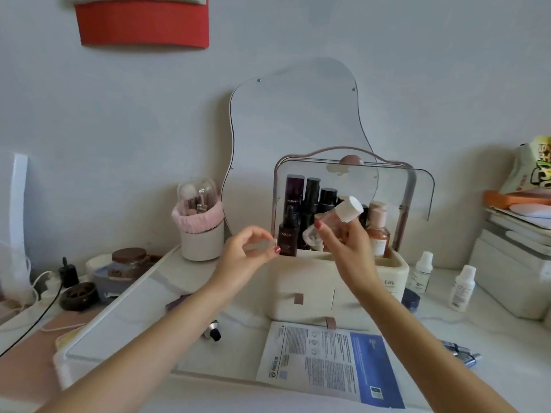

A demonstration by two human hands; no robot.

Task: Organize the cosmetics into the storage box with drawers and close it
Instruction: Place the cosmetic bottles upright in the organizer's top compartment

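Observation:
A cream storage box with drawers stands on the table, its clear lid raised. Several dark and peach bottles stand inside, among them a dark dropper bottle at the front left. My right hand grips a clear bottle with a white cap, tilted in front of the box opening. My left hand hovers just left of the box, fingers curled, holding nothing I can see. The bottom drawer is pulled out a little.
Two small white bottles stand right of the box. A sheet-mask packet lies in front, a small dropper tube at its left, a blue tube at its right. A brush holder and a mirror stand behind.

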